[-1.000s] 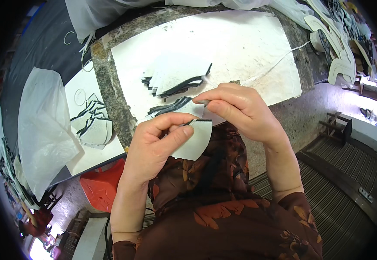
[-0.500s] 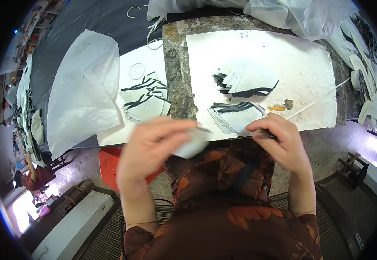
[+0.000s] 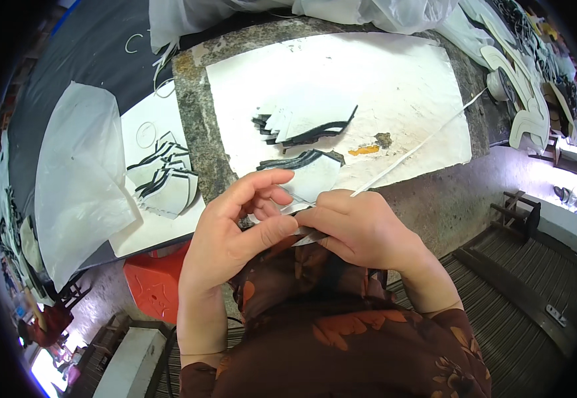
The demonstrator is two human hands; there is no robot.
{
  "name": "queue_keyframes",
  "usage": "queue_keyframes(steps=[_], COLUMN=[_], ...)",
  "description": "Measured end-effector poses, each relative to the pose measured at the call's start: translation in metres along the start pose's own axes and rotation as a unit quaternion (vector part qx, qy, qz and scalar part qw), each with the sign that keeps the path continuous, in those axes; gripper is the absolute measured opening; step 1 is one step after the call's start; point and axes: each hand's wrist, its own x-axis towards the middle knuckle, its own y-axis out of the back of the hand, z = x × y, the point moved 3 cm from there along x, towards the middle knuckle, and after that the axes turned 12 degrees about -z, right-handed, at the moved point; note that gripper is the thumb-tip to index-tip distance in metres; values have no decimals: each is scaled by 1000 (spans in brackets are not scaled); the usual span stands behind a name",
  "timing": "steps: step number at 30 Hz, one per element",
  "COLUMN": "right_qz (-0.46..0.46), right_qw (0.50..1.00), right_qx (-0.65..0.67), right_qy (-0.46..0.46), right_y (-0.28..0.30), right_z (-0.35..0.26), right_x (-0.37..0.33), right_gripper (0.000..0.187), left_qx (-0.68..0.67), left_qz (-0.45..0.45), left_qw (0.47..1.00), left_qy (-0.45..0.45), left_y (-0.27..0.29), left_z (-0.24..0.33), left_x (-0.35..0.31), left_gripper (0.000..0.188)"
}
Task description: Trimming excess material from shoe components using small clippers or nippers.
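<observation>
My left hand (image 3: 238,225) is curled at the front edge of the white board, its thumb meeting my right fingertips. A white cut piece (image 3: 288,208) with a dark edge shows between the hands, mostly hidden, and the left thumb and fingers pinch it. My right hand (image 3: 364,229) is closed on the end of a narrow white tape (image 3: 411,151), which stretches up to a roll (image 3: 498,85). From under the right fingers pokes a thin metal blade (image 3: 310,239); its handle is hidden. Just beyond the hands lie white dark-edged pieces (image 3: 311,174), with a fanned stack (image 3: 305,123) behind.
The white board (image 3: 368,73) rests on a worn stone slab (image 3: 202,109). More dark-edged pieces (image 3: 172,189) lie at left beside a translucent plastic sheet (image 3: 76,172). A red stool (image 3: 152,285) stands below the table. Pale shaped parts (image 3: 530,126) pile up at far right.
My two hands have come together, the left bringing its white piece to the right. The tape now runs to my right hand's fingers. The view has shifted, moving the table leftward.
</observation>
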Motion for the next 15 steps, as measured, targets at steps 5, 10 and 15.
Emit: queue_keyframes(steps=[5, 10, 15], right_qz=[-6, -8, 4], right_qw=[999, 1000, 986], right_qx=[-42, -15, 168], right_qy=[0, 18, -10], right_y=[-3, -4, -2], right_z=[2, 7, 10], right_x=[-4, -3, 0], right_gripper=[23, 31, 34], left_qx=[-13, 94, 70], left_qz=[2, 26, 26], left_qw=[1000, 995, 997], left_qy=[20, 1, -9], left_y=[-8, -7, -3], left_z=[-7, -3, -8], left_x=[4, 6, 4], left_gripper=[25, 9, 10])
